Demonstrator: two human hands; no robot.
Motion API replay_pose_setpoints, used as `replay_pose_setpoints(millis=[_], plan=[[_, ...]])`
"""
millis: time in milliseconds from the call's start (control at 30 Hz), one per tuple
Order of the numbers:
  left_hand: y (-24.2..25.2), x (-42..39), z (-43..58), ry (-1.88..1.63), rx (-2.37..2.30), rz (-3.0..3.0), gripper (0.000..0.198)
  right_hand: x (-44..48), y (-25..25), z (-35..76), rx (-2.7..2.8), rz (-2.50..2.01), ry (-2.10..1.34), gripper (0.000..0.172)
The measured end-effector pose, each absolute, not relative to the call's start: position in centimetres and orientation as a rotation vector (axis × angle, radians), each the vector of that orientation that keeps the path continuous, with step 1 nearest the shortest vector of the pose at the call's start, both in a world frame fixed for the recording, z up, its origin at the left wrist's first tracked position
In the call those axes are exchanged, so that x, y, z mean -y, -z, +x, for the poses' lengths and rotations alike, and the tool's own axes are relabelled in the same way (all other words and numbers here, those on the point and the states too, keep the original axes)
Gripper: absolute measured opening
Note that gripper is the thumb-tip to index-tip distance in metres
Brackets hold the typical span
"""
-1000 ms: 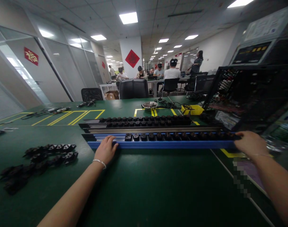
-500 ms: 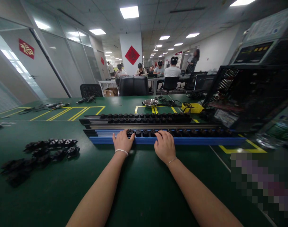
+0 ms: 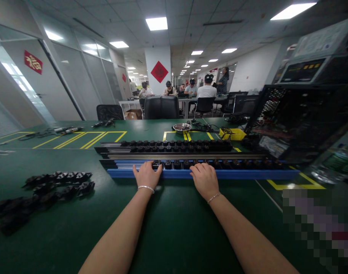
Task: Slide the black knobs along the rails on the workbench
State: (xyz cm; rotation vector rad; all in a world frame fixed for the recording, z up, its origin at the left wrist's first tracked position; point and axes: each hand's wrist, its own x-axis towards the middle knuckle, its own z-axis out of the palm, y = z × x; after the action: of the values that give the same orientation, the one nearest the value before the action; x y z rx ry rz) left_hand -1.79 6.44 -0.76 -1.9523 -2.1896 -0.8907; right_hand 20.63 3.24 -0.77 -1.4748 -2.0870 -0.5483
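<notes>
A long blue rail (image 3: 174, 174) lies across the green table in front of me, with a row of small black modules (image 3: 177, 164) seated along its channel. My left hand (image 3: 147, 177) reaches over the rail near its left end. Its thumb and fingers close around the leftmost black module in the row; the fingertips are partly hidden. Farther right, my right hand (image 3: 205, 178) curls over the same rail, thumb on the near side and fingers bent over the top. What its fingertips touch is out of sight.
Behind lie dark rails (image 3: 162, 148) with more modules. Loose black modules (image 3: 56, 186) lie at left. A metal bowl (image 3: 181, 128), yellow tray (image 3: 233, 133) and cables stand farther back. An open computer case (image 3: 299, 118) and plastic bottle (image 3: 336, 161) are at right. People sit at distant tables.
My right hand has slid slightly to the right along the rail, widening the gap between my hands. My left hand stays near the leftmost module. The view has tilted up a little.
</notes>
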Motion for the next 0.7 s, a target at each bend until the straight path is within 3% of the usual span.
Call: replay_pose_setpoints(millis=[700], plan=[[0.96, -6.43, -1.56, 0.902, 2.178, -1.861, 0.039, -3.39, 0.97, 20.98, 2.040, -1.522, 0.600, 0.011]])
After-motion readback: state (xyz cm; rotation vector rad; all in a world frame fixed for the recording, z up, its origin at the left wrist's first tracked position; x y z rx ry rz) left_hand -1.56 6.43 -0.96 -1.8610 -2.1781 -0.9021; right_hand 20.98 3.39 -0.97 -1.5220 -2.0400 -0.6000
